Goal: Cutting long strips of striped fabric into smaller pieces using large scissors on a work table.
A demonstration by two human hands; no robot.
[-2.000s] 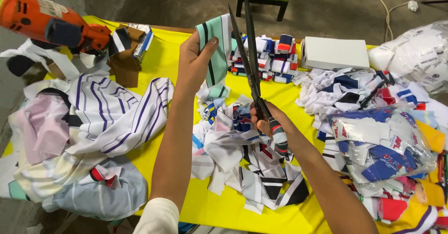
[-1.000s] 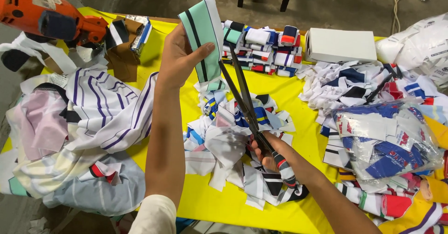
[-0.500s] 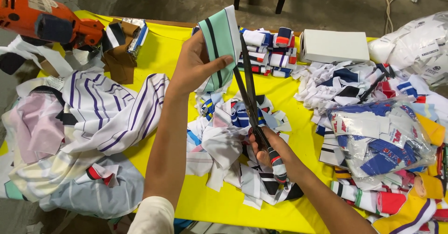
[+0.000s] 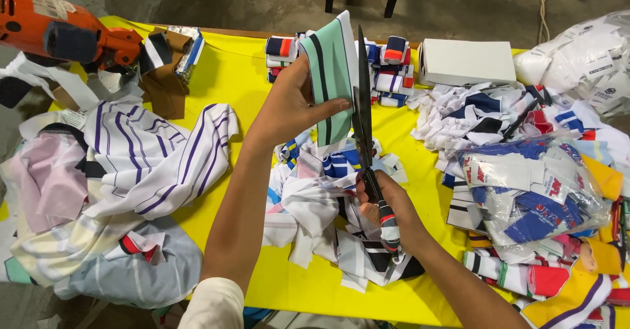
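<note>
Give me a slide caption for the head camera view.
Left hand holds mint striped fabric; right hand works scissors.

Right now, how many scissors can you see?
1: the scissors are in the right hand, blades against the green striped cloth held by the left hand. Others may hide under scraps.

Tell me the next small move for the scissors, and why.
Probably squeeze the scissors shut. Their blades stand upright along the right edge of the mint-green striped cloth, which the left hand holds up flat, while the right hand grips the handles below.
</note>
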